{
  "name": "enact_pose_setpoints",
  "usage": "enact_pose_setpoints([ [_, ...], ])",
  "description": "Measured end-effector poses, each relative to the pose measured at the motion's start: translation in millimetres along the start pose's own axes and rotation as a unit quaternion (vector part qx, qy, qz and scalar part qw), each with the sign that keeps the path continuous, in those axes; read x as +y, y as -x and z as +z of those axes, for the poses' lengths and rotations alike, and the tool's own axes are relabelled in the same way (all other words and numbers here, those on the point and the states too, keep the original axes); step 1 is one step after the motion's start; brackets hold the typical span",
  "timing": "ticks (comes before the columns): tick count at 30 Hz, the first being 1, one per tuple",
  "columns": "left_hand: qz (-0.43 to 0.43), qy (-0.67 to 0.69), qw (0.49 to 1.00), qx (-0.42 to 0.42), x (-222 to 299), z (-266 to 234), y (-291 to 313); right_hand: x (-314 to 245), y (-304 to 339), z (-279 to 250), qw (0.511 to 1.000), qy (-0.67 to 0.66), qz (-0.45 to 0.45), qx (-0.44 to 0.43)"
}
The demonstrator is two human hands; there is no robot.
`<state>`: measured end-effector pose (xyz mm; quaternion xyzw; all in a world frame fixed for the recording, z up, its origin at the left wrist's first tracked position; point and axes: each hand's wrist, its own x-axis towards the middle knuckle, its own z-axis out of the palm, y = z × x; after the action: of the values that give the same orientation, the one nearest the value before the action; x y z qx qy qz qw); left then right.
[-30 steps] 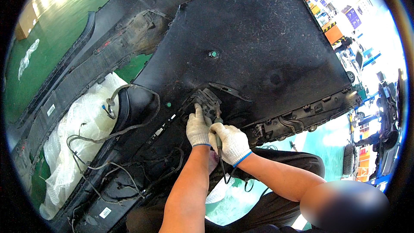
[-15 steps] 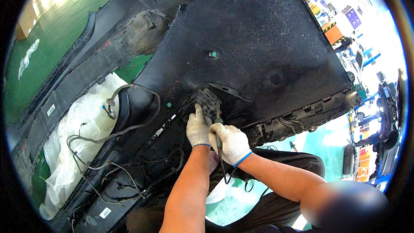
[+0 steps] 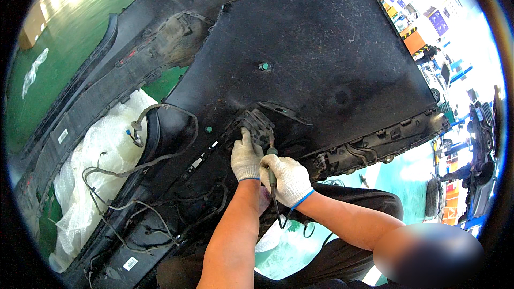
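A large black plastic car bumper [image 3: 321,37] lies with its inner side up in front of me. My right hand [image 3: 289,179], in a white knit glove with a blue cuff, is closed round a slim corded tool that looks like a soldering iron [image 3: 272,151]. Its tip end meets a small black bracket [image 3: 256,124] on the bumper. Beside it, my gloved left hand [image 3: 246,160] rests against the bracket with the index finger stretched out; its other fingers are partly hidden. The tool's black cable [image 3: 278,208] hangs down below the right hand.
Loose wiring [image 3: 144,166] loops over the bumper's left part. Another long black bumper piece [image 3: 80,107] lies further left, with clear plastic wrap [image 3: 99,166] between them. My bent knee [image 3: 375,198] is at the lower right. A tire [image 3: 432,198] stands on the green floor to the right.
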<state>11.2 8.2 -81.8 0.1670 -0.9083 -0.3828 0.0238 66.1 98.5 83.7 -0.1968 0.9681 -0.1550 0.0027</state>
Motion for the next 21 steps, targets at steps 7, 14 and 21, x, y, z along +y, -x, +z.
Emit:
enact_pose_setpoints([
  [7, -0.001, -0.006, 1.000, -0.001, 3, -5, 0, 1, -2, -2, 1.000, -0.003, -0.012, 0.009],
  [14, -0.003, -0.008, 1.000, -0.003, 1, -2, -2, 1, -4, -2, 1.000, -0.004, 0.000, 0.004],
  [21, 0.001, 0.006, 1.000, 0.005, -1, 8, -2, 3, -5, -1, 1.000, 0.001, -0.005, 0.003],
])
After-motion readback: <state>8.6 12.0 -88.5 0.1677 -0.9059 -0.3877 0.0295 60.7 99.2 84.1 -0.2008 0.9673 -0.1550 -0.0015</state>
